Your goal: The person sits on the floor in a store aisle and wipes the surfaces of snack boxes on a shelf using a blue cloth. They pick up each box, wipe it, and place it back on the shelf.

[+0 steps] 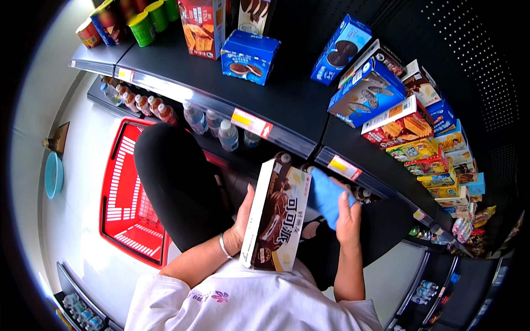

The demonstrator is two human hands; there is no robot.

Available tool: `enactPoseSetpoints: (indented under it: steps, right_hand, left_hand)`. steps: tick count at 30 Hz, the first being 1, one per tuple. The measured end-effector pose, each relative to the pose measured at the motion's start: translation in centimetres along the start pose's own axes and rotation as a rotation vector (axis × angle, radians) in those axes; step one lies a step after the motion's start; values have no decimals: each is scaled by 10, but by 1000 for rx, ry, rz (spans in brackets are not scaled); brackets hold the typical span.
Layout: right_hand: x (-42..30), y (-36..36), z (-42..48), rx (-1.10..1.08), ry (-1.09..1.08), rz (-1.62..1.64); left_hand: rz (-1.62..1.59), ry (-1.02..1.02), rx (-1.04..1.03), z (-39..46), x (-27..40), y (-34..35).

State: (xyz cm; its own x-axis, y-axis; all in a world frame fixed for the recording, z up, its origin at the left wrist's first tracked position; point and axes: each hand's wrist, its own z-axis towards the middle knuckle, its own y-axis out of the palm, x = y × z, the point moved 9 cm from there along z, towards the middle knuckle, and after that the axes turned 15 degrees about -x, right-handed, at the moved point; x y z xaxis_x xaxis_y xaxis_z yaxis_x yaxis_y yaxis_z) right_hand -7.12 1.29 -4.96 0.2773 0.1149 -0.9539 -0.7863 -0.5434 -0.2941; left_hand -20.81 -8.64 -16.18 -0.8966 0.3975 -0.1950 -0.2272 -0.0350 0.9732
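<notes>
My left hand [244, 215] grips a brown and white snack box [281, 219] from its left side and underneath, so most of the fingers are hidden behind it. The box is tilted up in front of my chest and its front bears large printed characters. To the right of it, my right hand [348, 217] holds a folded blue cloth [329, 198], which comes close to the box's right edge. Beyond both hands runs a dark shelf [285, 103] with price labels along its front edge.
A red shopping basket [132, 198] stands on the floor at left, beside my bent knee. Blue biscuit boxes [250, 58] and green canisters [143, 29] stand on the shelf. More snack boxes [399, 122] crowd its right end. Bottles [228, 135] line the level below. A light blue basin [54, 175] is far left.
</notes>
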Motion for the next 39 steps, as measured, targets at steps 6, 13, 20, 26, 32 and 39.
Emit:
enactPoseSetpoints:
  steps: [6, 13, 20, 26, 32, 39]
  right_hand:
    - [-93, 30, 39, -136, -341, -118]
    - [-79, 132, 57, -582, -612, -921]
    - [-89, 168, -7, -739, -684, -708]
    - [-100, 179, -59, -786, -735, -529]
    - [-90, 163, -75, -780, -687, -266]
    - [-38, 94, -45, -370, -77, 632]
  left_hand:
    - [-65, -67, 36, 4, -10, 11]
    - [-384, -94, -97, 4, -16, 5]
    - [-255, -42, -124, 1, -11, -5]
    - [-13, 33, -282, 9, 1, -24]
    - [387, 61, -12, 14, 5, -5]
    - [185, 11, 74, -5, 12, -2]
